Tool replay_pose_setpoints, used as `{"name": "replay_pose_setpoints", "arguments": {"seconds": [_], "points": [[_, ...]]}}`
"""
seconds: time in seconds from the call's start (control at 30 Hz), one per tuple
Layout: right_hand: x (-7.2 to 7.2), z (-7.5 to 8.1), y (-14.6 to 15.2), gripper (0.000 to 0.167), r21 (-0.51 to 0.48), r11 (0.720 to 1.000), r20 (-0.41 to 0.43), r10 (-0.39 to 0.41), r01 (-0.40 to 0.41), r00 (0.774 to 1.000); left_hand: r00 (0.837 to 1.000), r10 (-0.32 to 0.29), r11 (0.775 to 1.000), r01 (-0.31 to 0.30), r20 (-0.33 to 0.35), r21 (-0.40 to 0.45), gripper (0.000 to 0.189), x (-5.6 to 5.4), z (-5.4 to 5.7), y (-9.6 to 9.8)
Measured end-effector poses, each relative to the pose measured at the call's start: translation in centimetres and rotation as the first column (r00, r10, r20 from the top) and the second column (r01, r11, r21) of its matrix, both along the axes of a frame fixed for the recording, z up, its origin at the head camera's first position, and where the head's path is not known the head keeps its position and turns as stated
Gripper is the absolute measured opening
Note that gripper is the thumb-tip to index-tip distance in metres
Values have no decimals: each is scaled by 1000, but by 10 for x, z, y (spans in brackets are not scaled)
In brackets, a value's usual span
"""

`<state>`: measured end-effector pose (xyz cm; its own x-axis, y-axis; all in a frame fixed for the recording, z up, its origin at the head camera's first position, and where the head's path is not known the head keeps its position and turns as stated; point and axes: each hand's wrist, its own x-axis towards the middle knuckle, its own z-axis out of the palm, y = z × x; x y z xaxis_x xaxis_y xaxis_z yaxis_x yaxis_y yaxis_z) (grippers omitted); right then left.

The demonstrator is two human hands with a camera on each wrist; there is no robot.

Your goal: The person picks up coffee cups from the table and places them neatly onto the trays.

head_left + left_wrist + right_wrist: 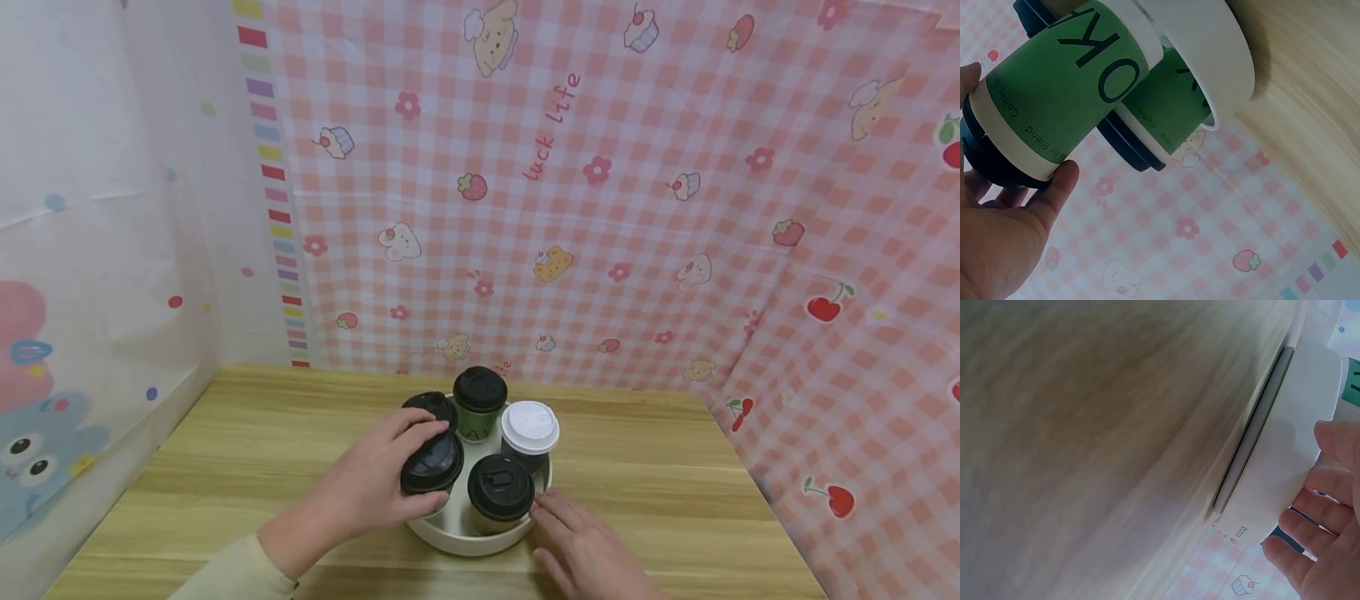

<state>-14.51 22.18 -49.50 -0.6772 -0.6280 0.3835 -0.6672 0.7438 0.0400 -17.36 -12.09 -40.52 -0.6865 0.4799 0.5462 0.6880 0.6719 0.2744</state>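
In the head view, a round white tray [472,546] carries several lidded paper coffee cups. My left hand [367,479] grips one with a black lid [433,463] at the tray's left side; the left wrist view shows its green printed sleeve [1075,81], with thumb and fingers around the lid end. Whether its base touches the tray cannot be told. Another black-lidded cup [431,404] is partly hidden behind that hand. My right hand [592,546] touches the tray's outer wall [1285,444] with relaxed, nearly straight fingers, beside a brown cup with a black lid [501,490].
A green cup with a black lid [478,408] stands at the back of the tray, and a dark cup with a white lid [529,429] at its right. Beneath lies a wood-grain table [637,467]. A pink checked cloth [510,225] hangs behind it.
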Motion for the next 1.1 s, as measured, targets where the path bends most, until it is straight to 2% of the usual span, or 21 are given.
{"name": "replay_pose_setpoints", "arguments": {"seconds": [0.4,0.6,0.8,1.1], "points": [[1,1,-1,52,5,1000,23,-10,10,1000,998,-11,1000,13,-55,27,79,-3,-6,4],[2,1,-1,53,-1,1000,33,-19,19,999,999,-21,999,22,-49,32,79,-4,-7,5],[1,-2,0,53,1,1000,-2,-12,12,1000,1000,-9,1000,9,-23,26,78,-3,-7,7],[0,-3,-1,53,-2,1000,13,-21,21,1000,999,-5,1000,6,-43,30,78,-3,-9,8]]}}
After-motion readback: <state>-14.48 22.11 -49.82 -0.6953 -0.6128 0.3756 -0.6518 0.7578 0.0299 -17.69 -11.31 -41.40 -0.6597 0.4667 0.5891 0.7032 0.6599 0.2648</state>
